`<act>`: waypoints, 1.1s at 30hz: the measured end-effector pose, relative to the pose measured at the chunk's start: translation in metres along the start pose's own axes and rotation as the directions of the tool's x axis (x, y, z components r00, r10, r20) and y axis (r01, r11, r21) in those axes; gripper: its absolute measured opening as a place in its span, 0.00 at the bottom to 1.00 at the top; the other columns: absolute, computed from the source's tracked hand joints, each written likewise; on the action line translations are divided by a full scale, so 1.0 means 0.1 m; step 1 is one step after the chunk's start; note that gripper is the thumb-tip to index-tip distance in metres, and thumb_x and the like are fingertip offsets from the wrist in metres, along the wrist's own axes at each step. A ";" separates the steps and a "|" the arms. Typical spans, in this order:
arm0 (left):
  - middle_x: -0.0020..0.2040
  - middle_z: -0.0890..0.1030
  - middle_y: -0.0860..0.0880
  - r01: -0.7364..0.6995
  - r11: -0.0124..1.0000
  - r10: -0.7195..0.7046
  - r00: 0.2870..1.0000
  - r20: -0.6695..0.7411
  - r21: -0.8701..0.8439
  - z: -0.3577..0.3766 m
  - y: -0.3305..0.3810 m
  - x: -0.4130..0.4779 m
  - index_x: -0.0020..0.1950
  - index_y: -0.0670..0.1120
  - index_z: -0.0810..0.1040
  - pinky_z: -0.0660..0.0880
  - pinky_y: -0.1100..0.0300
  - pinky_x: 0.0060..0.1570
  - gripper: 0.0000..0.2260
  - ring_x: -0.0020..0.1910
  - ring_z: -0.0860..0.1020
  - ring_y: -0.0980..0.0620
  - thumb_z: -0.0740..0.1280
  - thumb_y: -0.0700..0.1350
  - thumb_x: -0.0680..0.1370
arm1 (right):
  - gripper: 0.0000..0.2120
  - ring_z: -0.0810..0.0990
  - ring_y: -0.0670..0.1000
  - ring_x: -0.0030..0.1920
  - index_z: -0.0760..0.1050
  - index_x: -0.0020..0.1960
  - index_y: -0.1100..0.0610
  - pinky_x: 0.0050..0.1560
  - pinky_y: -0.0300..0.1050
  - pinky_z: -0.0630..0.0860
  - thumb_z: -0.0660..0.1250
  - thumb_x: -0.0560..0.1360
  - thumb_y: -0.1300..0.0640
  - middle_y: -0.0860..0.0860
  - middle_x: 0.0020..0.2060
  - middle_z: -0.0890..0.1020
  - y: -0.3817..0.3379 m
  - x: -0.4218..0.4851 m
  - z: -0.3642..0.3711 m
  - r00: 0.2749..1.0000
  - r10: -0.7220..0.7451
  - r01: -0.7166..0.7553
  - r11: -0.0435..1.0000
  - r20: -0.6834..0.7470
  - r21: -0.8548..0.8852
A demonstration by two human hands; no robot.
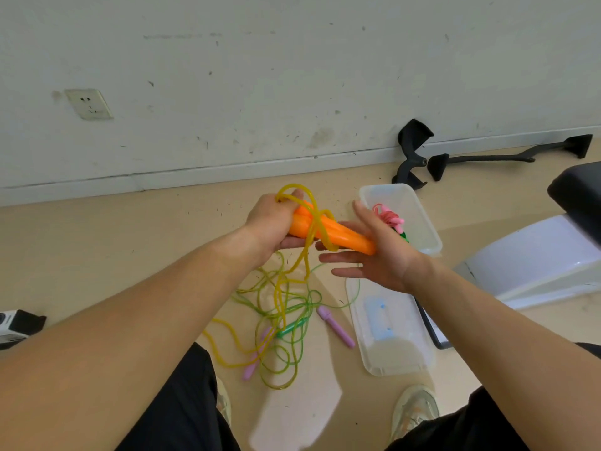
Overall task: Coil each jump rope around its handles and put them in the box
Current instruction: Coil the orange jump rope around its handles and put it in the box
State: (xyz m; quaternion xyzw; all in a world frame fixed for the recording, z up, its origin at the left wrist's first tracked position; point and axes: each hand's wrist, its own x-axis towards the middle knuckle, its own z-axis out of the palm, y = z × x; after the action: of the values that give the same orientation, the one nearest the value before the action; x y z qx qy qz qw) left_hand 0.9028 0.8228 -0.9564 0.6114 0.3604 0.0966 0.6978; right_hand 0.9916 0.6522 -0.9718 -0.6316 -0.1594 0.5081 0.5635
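My left hand [273,222] grips the thick ends of two orange handles [338,236] held side by side. A yellow rope [312,229] loops once or twice around them and hangs down to the floor. My right hand [374,252] is spread, its palm against the handles' far tips. Below lies a tangle of green rope [292,307] with a green handle [289,328] and two purple handles [335,327]. The clear plastic box [419,222] stands on the floor behind my right hand and holds a coiled pink rope [388,218].
The box's clear lid [387,353] lies on the floor to the right of the tangle. My shoes [414,408] are at the bottom edge. Black chair parts [413,151] lie against the wall, and a white object [533,258] sits at right.
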 end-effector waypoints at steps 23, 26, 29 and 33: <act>0.61 0.81 0.38 0.053 0.998 -0.059 0.969 0.241 0.033 -0.07 0.08 0.00 0.52 0.47 0.77 0.83 0.53 0.44 0.06 0.53 0.83 0.45 0.67 0.36 0.78 | 0.27 0.67 0.46 0.26 0.71 0.34 0.56 0.36 0.45 0.72 0.50 0.85 0.44 0.44 0.23 0.68 0.13 0.07 0.50 0.970 -0.203 0.139 0.915 -0.134 -0.378; 0.62 0.81 0.39 0.047 0.995 -0.075 0.934 0.348 0.090 -0.14 0.12 -0.04 0.50 0.48 0.77 0.82 0.54 0.48 0.10 0.51 0.83 0.47 0.69 0.34 0.76 | 0.28 0.66 0.46 0.26 0.70 0.33 0.56 0.36 0.44 0.71 0.49 0.85 0.43 0.42 0.21 0.67 0.11 0.06 0.49 0.979 -0.165 0.107 0.914 -0.119 -0.393; 0.61 0.82 0.40 0.013 0.995 -0.051 0.918 0.394 0.098 -0.17 0.12 -0.06 0.54 0.48 0.78 0.82 0.56 0.48 0.15 0.51 0.83 0.48 0.76 0.40 0.70 | 0.28 0.67 0.47 0.28 0.70 0.33 0.56 0.35 0.44 0.71 0.49 0.85 0.42 0.45 0.24 0.68 0.09 0.04 0.49 0.979 -0.167 0.105 0.900 -0.112 -0.422; 0.56 0.84 0.42 -0.130 0.982 0.095 0.966 0.241 0.136 -0.09 0.05 -0.06 0.52 0.47 0.80 0.82 0.53 0.43 0.19 0.47 0.85 0.47 0.74 0.58 0.68 | 0.27 0.67 0.48 0.29 0.70 0.33 0.56 0.36 0.43 0.72 0.50 0.85 0.43 0.48 0.27 0.68 0.07 0.02 0.51 0.976 -0.189 0.113 0.867 -0.110 -0.486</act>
State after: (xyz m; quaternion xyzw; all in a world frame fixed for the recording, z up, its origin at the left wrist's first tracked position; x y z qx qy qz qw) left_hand 0.8940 0.8279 -0.9498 0.6889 0.2467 0.0362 0.6806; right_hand 0.9481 0.6790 -0.9711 -0.7735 -0.2844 0.3572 0.4396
